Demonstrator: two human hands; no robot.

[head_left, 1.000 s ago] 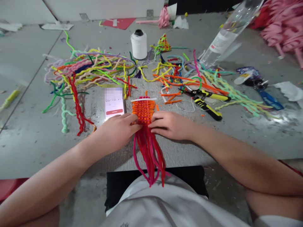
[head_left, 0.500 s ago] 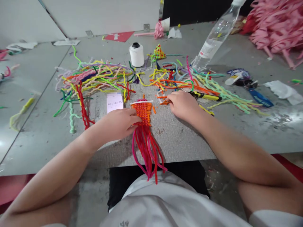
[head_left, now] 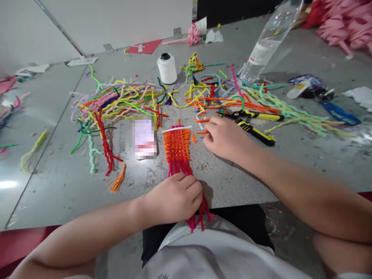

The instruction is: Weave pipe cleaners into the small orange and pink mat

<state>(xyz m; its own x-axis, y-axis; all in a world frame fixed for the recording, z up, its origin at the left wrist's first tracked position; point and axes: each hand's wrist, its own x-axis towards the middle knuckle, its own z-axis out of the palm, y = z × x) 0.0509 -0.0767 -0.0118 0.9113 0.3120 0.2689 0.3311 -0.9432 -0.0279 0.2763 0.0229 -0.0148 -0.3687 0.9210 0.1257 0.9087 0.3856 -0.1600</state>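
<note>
A small woven piece [head_left: 177, 145] of orange and pink pipe cleaners lies on the table in front of me, a white strip across its top edge. Its long red and pink pipe cleaner ends [head_left: 206, 207] run down toward me past the table edge. My left hand [head_left: 181, 195] is closed around these loose ends, just below the weave. To the right of the weave, my right hand [head_left: 223, 133] rests on the table, fingers curled at short orange pipe cleaner pieces [head_left: 201, 121]; the fingertips are partly hidden. Yellow-and-black pliers [head_left: 255, 131] lie open behind that hand.
A phone [head_left: 145, 141] lies left of the weave. Piles of coloured pipe cleaners [head_left: 122, 95] spread behind it. Farther back stand a white thread spool [head_left: 167, 69] and a tilted plastic bottle [head_left: 267, 48]. Keys with a blue strap [head_left: 340, 112] lie at the right.
My left hand has moved from the left side of the weave down onto the red and pink ends and closed on them. My right hand stays by the orange pieces. More of the pliers shows.
</note>
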